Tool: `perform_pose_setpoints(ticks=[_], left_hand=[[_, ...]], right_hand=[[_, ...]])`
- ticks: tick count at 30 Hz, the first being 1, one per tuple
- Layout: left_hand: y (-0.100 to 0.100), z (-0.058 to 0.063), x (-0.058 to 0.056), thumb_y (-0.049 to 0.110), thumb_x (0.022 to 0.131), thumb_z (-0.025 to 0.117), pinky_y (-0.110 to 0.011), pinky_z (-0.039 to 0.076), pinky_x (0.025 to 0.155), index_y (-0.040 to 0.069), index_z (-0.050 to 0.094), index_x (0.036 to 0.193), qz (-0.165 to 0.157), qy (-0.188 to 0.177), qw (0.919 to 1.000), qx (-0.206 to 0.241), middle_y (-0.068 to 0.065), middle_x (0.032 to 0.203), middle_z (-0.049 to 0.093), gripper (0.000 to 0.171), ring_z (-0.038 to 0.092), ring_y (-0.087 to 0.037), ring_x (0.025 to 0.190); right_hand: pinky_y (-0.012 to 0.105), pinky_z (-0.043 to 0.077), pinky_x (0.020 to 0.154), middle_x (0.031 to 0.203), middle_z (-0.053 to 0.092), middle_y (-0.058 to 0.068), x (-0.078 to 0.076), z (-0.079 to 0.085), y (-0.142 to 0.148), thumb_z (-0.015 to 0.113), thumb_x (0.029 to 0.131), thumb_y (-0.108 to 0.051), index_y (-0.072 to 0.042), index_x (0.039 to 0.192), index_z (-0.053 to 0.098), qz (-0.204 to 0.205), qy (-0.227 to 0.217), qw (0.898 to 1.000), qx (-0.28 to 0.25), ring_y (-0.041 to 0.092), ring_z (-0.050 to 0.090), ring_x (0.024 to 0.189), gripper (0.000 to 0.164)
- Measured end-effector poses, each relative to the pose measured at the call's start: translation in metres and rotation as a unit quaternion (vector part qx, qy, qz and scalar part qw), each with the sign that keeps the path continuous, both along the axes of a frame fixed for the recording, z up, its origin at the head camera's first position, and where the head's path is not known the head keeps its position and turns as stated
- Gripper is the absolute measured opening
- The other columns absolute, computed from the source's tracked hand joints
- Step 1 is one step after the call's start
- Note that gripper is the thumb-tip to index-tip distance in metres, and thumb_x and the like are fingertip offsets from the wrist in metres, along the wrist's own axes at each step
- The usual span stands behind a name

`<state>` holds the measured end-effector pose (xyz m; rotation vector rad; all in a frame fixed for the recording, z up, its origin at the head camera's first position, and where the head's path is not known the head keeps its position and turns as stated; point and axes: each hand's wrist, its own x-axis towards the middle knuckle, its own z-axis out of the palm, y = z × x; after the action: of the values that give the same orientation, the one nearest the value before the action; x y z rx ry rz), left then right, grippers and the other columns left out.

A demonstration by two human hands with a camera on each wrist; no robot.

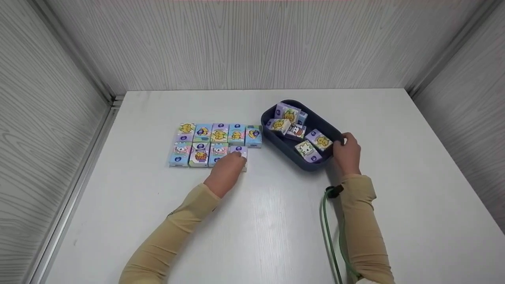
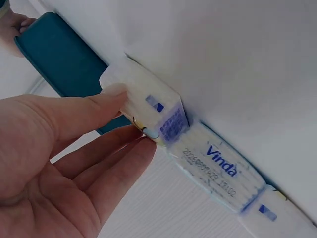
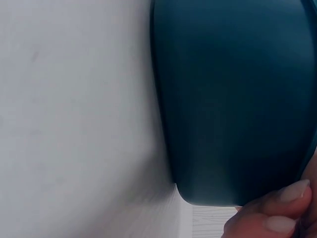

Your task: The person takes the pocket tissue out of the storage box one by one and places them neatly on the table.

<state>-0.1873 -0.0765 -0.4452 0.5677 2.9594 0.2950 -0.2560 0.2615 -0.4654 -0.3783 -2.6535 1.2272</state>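
Note:
My left hand (image 1: pixel 226 173) pinches a small tissue pack (image 2: pixel 146 101) between thumb and fingers, at the right end of the near row. In the left wrist view its end meets the neighbouring pack (image 2: pixel 218 166), which is printed "Vinda". Two rows of colourful cartoon tissue packs (image 1: pixel 219 134) lie side by side on the white table. My right hand (image 1: pixel 348 154) grips the right end of a dark blue plastic basket (image 1: pixel 282 148), its fingers at the rim. Inside the basket, several more tissue packs (image 1: pixel 318 140) lie loosely at different angles.
The white table (image 1: pixel 268 221) backs onto a grey wood-grain panel (image 1: pixel 252 43), with similar panels on both sides. A green cable (image 1: pixel 327 232) runs along the right forearm from a black piece at the wrist. The basket's left side stands close to the far row's last pack.

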Motion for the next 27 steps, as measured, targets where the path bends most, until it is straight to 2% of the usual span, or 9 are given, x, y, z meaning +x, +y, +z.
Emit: perform_pose_setpoints(ticks=[2,4,8,11,20,27], left_hand=[[-0.001,0.009,0.006,-0.004,0.092,0.058,-0.039,0.049,0.089,-0.002,0.065,0.114,-0.009,0.025,0.9996,0.006,-0.018,0.113,0.062,0.023,0.061,-0.031,0.103],[-0.002,0.010,0.006,-0.003,0.093,0.057,-0.038,0.049,0.090,-0.003,0.064,0.115,-0.008,0.032,0.9995,0.002,-0.019,0.113,0.062,0.023,0.060,-0.031,0.104],[-0.004,-0.005,-0.003,-0.004,0.091,0.059,-0.037,0.052,0.084,-0.003,0.065,0.112,-0.007,0.062,0.9981,-0.006,-0.018,0.107,0.062,0.021,0.062,-0.029,0.097],[-0.004,-0.008,-0.004,-0.006,0.088,0.062,-0.037,0.053,0.081,-0.003,0.066,0.110,-0.004,0.073,0.9973,-0.007,-0.017,0.104,0.063,0.022,0.062,-0.029,0.094],[0.000,-0.008,-0.002,-0.005,0.087,0.064,-0.037,0.053,0.083,0.000,0.066,0.113,0.011,0.066,0.9977,0.000,-0.015,0.109,0.062,0.027,0.060,-0.027,0.100],[0.012,-0.005,0.001,-0.002,0.090,0.062,-0.039,0.051,0.087,0.000,0.064,0.117,-0.005,0.087,0.9961,-0.010,-0.016,0.114,0.059,0.027,0.057,-0.029,0.108]], right_hand=[[0.040,0.044,0.081,0.121,0.057,0.023,0.000,0.000,0.000,0.042,0.095,-0.013,0.004,0.123,0.053,-0.002,-0.005,1.000,-0.003,0.028,0.051,0.095,0.034],[0.040,0.045,0.082,0.122,0.057,0.023,-0.001,0.001,0.000,0.042,0.095,-0.013,0.003,0.123,0.052,-0.004,-0.011,1.000,-0.005,0.028,0.052,0.096,0.035],[0.041,0.044,0.086,0.124,0.056,0.024,-0.001,0.002,0.000,0.042,0.095,-0.013,0.003,0.125,0.051,-0.006,-0.020,1.000,-0.007,0.028,0.051,0.099,0.036],[0.042,0.044,0.088,0.124,0.055,0.024,0.000,0.003,-0.001,0.042,0.095,-0.013,0.004,0.125,0.051,-0.006,-0.021,1.000,-0.004,0.029,0.051,0.101,0.036],[0.041,0.044,0.084,0.121,0.056,0.024,0.000,0.004,-0.001,0.042,0.094,-0.013,0.005,0.125,0.052,-0.009,-0.019,1.000,0.005,0.030,0.051,0.097,0.037],[0.041,0.044,0.083,0.120,0.057,0.024,0.000,0.004,-0.001,0.042,0.093,-0.011,0.005,0.123,0.053,-0.007,-0.011,1.000,0.007,0.030,0.052,0.096,0.036]])
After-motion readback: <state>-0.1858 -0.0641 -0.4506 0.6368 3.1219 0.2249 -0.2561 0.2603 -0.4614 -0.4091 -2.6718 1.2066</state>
